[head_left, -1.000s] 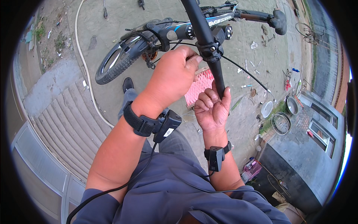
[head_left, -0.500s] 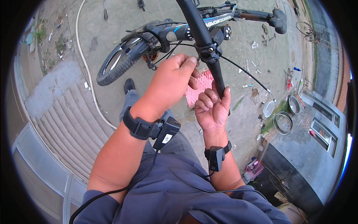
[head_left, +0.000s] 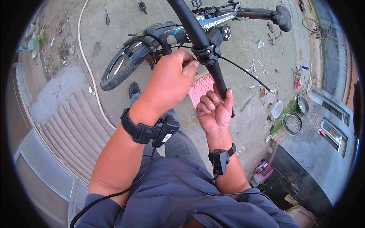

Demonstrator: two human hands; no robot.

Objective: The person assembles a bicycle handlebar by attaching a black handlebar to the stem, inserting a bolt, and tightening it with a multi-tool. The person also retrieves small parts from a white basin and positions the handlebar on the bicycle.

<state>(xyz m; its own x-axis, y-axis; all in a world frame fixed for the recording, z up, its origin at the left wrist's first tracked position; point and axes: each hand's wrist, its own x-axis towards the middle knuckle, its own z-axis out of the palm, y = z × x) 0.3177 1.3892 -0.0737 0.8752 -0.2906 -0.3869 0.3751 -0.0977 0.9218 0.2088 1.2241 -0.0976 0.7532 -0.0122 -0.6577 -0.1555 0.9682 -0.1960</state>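
A black bicycle handlebar [head_left: 192,26] runs from the top of the head view down toward me. A bolted clamp [head_left: 205,54] joins it to the stem of a black, blue and white bicycle [head_left: 216,21]. My left hand [head_left: 167,79] is beside the clamp, thumb and fingers bent together at its left side; what they hold, if anything, is hidden. My right hand [head_left: 214,110] grips the handlebar's near part, with curled fingers on its left and the thumb along its right. A black cable [head_left: 247,72] with a bare end sticks out to the right from near the clamp.
Under the handlebar lies a pink textured mat [head_left: 200,89]. The front wheel [head_left: 127,70] stands at the left near my shoe [head_left: 134,89]. Tools [head_left: 259,64] lie scattered on the right, with basins [head_left: 276,109] and a loose wheel rim [head_left: 292,123]. A pale hose [head_left: 84,57] crosses the left.
The handlebar and clamp have shifted slightly left and up in the picture. My left fingers have turned in closer under the clamp. My right hand keeps its grip.
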